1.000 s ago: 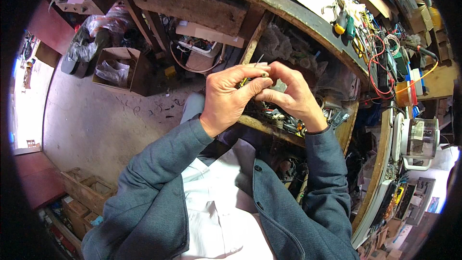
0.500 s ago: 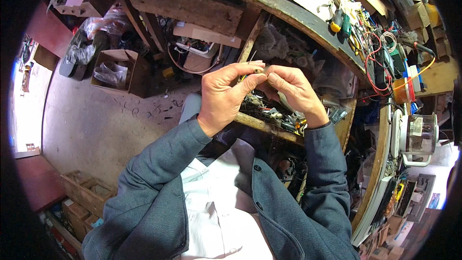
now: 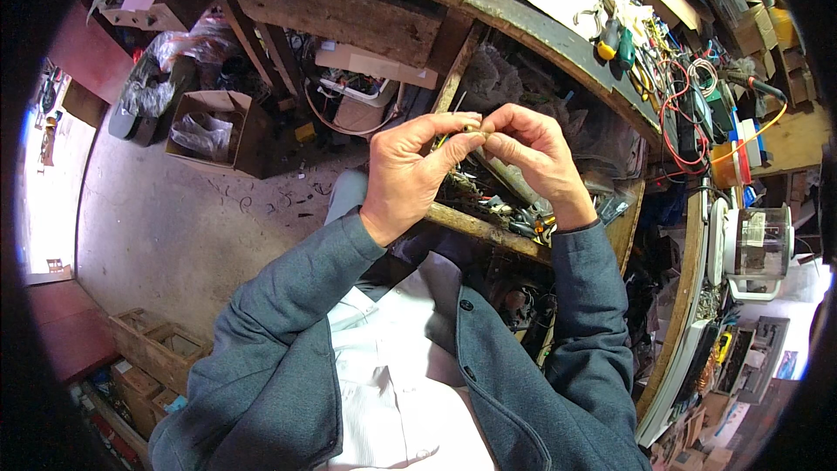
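Above the wooden compartment (image 3: 488, 231), a small part (image 3: 471, 128) is pinched by the left hand (image 3: 411, 166). Beside it, the right hand (image 3: 534, 157) is held more arched than before; whether anything is gripped there cannot be told.

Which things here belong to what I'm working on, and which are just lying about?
In use:
- small part, pinched in the left hand; too small to identify
- right hand, fingers close by

Lying about:
- carton
- yellow-handled tool
- green-handled tool
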A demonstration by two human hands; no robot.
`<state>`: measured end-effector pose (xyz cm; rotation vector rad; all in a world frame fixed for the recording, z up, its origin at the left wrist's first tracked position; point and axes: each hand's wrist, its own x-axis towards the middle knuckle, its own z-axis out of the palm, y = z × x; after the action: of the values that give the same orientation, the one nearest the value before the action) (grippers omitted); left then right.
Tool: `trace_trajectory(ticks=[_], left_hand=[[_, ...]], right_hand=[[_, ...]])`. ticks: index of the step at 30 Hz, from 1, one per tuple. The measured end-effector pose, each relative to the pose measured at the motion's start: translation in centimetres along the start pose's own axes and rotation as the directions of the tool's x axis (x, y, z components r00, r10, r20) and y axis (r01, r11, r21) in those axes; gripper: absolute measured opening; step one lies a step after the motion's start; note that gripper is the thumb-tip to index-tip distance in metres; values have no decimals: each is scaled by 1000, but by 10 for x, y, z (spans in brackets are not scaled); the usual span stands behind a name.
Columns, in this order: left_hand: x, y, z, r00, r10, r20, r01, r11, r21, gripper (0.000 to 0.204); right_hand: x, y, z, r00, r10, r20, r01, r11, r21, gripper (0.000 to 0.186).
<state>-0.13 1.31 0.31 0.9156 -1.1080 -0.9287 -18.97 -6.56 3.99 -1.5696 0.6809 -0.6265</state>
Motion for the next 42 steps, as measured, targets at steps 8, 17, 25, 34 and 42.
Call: trace_trajectory(ticks=[8,17,25,34,42], left_hand=[[4,3,6,1000,11,-23,-13,997,-78,28],[-3,2,2,998,-61,-32,55,986,-158,17],[-3,1,3,996,-67,-52,59,988,-144,13],[-4,0,2,996,-78,-51,73,992,-98,11],[-5,-3,1,992,-95,-80,95,995,-11,8]], right_hand=[[-1,-1,-20,981,-46,-190,13,985,-174,15],[1,-1,-18,979,-102,-176,50,960,-277,16],[1,0,-17,980,-120,-156,68,949,-307,15],[1,-3,-16,978,-155,-140,91,919,-383,15],[1,-3,-17,980,-159,-120,89,889,-449,14]])
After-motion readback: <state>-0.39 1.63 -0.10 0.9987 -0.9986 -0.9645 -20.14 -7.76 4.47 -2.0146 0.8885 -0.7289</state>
